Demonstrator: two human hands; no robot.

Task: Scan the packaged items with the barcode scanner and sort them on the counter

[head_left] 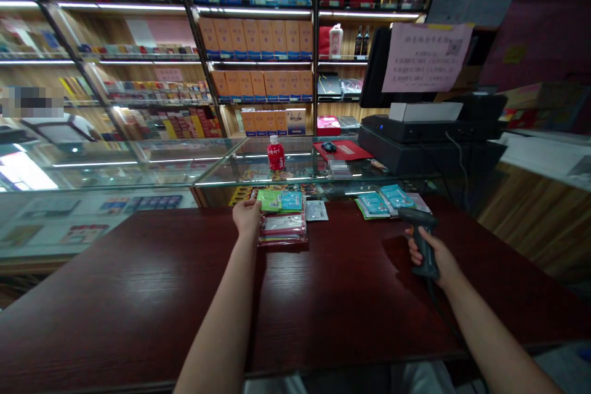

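My right hand (431,252) is wrapped round the handle of a dark barcode scanner (418,218), whose cord runs down toward the table's front edge. My left hand (247,217) is closed at the left edge of a green packet (270,199), fingertips pinched against it. A blue packet (292,201) lies beside the green one. Just below are clear plastic packages (282,223) with reddish edges, stacked or overlapping. A small white packet (316,210) lies to their right. Farther right, near the scanner, are blue and green packets (373,204) and another blue packet (397,196).
The dark red table (184,295) meets a glass counter (221,166) bearing a red bottle (276,155), a mouse (329,146) on a red mat and a cash-register stand with a monitor (376,68). Shelves of boxes (258,37) stand behind. A person (55,123) is at far left.
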